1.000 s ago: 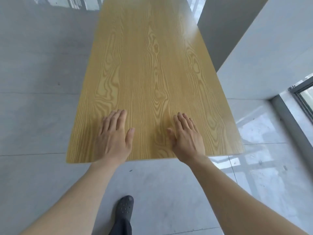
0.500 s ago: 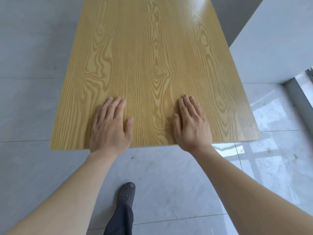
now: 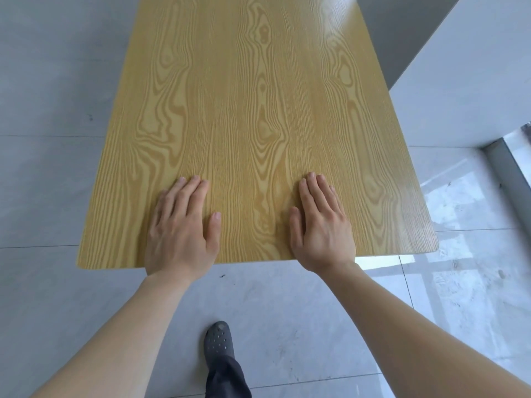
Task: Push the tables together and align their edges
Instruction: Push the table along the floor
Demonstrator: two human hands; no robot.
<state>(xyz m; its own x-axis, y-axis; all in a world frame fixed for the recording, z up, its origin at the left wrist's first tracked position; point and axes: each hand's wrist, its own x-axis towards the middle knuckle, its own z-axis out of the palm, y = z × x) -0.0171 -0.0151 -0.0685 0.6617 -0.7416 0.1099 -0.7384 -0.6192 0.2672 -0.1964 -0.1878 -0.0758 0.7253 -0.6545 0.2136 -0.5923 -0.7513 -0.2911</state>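
Observation:
A yellow wood-grain table [image 3: 253, 96] stretches away from me, its near edge running across the middle of the view. My left hand [image 3: 181, 228] lies flat, palm down, on the top near that edge, left of centre. My right hand [image 3: 320, 222] lies flat the same way, right of centre, heel at the edge. Both hands have the fingers together and hold nothing. Only one table shows; its far end is cut off by the top of the frame.
Grey tiled floor [image 3: 48, 182] surrounds the table. A white wall or pillar [image 3: 465, 81] stands close along the table's right side. My dark perforated shoe [image 3: 219, 338] is on the floor below the near edge. A window frame [image 3: 500, 162] sits at far right.
The table's near edge sits lower and closer in view than a second ago, and its far end has left the frame. Both hands stay flat in the same places on the top.

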